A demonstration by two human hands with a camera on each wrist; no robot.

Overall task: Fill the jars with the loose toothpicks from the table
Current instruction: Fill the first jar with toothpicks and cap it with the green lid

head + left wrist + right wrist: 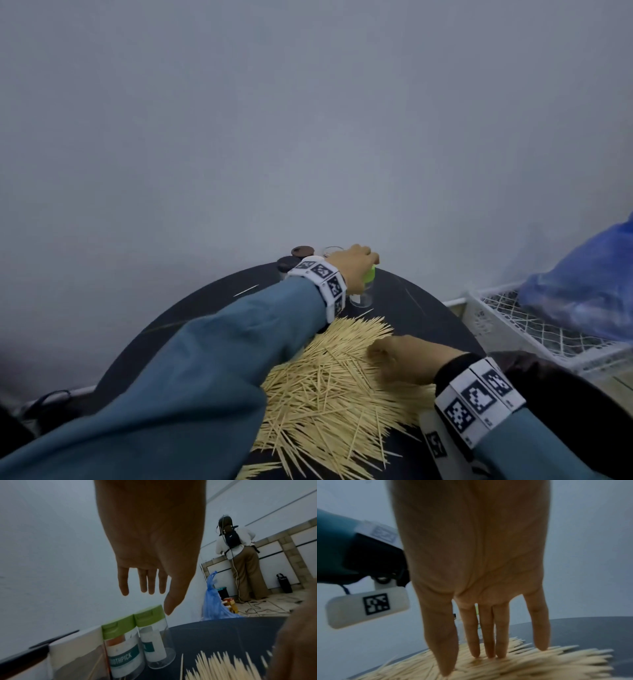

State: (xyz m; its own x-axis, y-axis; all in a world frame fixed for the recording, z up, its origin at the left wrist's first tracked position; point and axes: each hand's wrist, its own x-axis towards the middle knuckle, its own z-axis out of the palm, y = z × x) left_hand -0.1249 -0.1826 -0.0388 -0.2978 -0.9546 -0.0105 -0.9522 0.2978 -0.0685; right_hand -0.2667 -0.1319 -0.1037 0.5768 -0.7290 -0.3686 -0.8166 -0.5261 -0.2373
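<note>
1. The table (421, 308) carries everything; the toothpicks (329, 383) lie heaped toward its near edge.
2. Your right hand (471, 574) rests on that heap, fingers straight and spread, gripping nothing.
3. Your left hand (149, 540) hovers over the jars (137, 639) at the far edge, fingers apart, touching none.
4. You seem to be starting: both green lids look closed. Next, take one jar, open it, then gather a pinch.

Green lids (149, 615); pale toothpicks (329, 387)
</note>
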